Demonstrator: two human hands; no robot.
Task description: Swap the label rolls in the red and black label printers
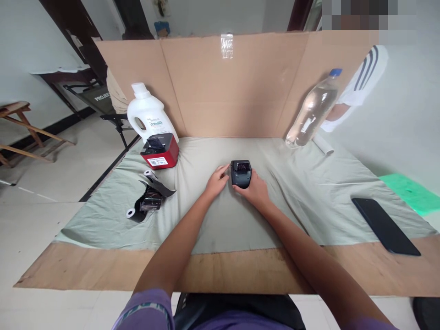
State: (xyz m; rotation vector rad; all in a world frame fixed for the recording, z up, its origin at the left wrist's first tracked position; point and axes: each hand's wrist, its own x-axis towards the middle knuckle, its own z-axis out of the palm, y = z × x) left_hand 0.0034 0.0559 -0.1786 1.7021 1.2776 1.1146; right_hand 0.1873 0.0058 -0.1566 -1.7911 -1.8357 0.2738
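Note:
A small black device that looks like a portable receipt printer (241, 174) stands on the cloth in front of me. My right hand (256, 188) grips it, with the thumb across its near edge and the fingers along its right side. On the other side is my left hand (217, 181), its fingers stretched towards the printer's left edge; whether the fingertips touch it I cannot tell. To the left, a red and black printer (168, 155) with a white label sits on the cloth. Nearer to me lie black-coated paper rolls (136, 214) and a crumpled dark wrapper (151, 200).
A white detergent jug (151, 114) and a clear bottle (312, 110) stand before a cardboard screen (233, 91). A white paper roll (323, 144) lies behind the bottle. At right are a black phone (385, 224) and green sheet (412, 192). Someone's white sleeve (366, 73) shows beyond.

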